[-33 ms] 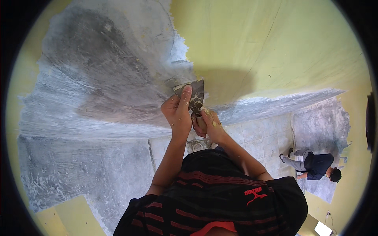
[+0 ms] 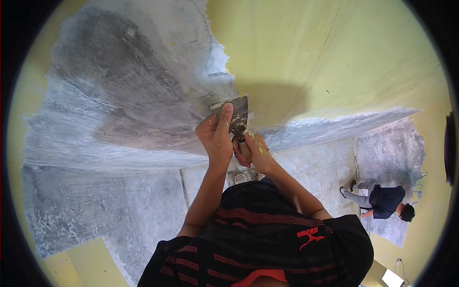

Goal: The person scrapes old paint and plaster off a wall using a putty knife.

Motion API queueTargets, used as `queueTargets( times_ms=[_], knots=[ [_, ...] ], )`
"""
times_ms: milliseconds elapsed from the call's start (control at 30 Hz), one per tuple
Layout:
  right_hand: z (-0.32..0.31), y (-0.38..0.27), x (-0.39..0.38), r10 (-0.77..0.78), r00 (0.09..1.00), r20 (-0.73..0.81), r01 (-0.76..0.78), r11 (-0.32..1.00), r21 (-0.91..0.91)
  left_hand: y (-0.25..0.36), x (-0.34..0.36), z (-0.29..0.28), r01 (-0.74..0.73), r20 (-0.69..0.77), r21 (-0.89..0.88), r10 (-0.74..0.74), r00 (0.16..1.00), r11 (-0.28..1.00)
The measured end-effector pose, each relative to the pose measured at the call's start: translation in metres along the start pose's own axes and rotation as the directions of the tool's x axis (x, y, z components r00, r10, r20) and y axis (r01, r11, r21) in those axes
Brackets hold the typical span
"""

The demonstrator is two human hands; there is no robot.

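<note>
Between my two hands is a paint scraper [image 2: 238,117] with a wide metal blade, specked with yellow paint flakes. My right hand [image 2: 258,152] is wrapped round its handle, and yellow flakes stick to the back of that hand. My left hand [image 2: 216,136] grips the blade, thumb pressed flat on its face and fingers bent at its left side. The blade's top edge is by the ragged border where yellow paint [image 2: 287,57] meets bare grey wall [image 2: 138,81]. Whether the edge touches the wall, I cannot tell.
Below the wall lies a tiled floor [image 2: 306,167]. To the right, another person [image 2: 385,203] in dark top and grey trousers is near a scraped grey wall patch [image 2: 389,148]. A white panel [image 2: 392,278] with a cord is at lower right. A dark object [image 2: 449,148] sits at the right rim.
</note>
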State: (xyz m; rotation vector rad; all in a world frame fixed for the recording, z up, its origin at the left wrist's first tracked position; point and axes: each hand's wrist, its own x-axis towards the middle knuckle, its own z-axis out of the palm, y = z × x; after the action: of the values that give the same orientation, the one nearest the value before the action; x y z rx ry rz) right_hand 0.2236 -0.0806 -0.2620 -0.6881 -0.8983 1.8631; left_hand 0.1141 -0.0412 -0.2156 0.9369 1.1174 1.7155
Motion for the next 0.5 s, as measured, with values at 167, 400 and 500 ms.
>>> queueTargets(
  times_ms=[167, 400, 500],
  knots=[
    [0.010, -0.012, 0.003, 0.048, 0.999, -0.022, -0.048, 0.999, -0.023, 0.017, 0.000, 0.009, -0.052, -0.021, 0.044, 0.053, 0.998, 0.998],
    [0.030, -0.036, 0.006, 0.025, 1.000, -0.014, -0.024, 0.998, 0.057, 0.060, 0.006, 0.024, -0.075, 0.007, 0.066, 0.075, 0.997, 0.995],
    [0.038, -0.041, 0.004, 0.022, 0.999, -0.024, -0.019, 0.996, 0.086, 0.061, 0.012, 0.022, -0.111, 0.031, 0.044, 0.109, 0.994, 0.993]
  ],
)
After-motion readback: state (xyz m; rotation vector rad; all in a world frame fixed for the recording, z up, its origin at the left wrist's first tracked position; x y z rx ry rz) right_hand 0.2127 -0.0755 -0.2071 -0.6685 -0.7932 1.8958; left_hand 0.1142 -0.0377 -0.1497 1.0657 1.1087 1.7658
